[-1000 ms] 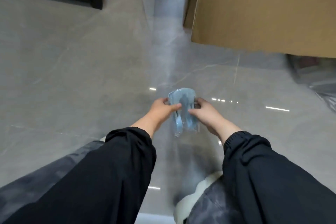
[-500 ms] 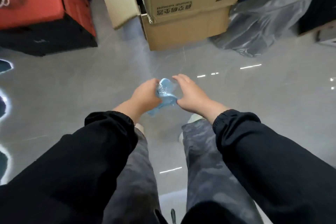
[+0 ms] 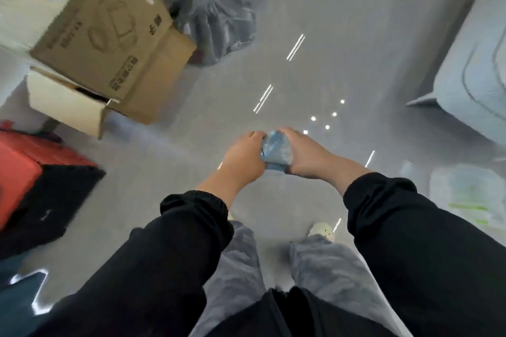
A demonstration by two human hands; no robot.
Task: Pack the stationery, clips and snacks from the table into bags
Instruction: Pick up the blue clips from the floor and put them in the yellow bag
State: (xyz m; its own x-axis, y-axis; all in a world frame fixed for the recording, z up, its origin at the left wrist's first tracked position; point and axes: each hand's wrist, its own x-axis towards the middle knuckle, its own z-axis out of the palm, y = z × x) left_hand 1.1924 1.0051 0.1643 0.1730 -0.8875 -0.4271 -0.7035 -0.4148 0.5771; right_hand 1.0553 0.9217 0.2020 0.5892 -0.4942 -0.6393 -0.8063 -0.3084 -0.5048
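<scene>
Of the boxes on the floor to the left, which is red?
The nearer red-topped, black-sided box at the frame's left edge; the farther brown cardboard carton bears black print.

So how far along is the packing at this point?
Done: nothing packed shows, and no stationery, clips or snacks are in view. In hand: the left hand and right hand grip a crumpled blue bag between them, above the floor. Whether it holds anything cannot be told. Left: seemingly all of the packing, judging from this view alone.
</scene>
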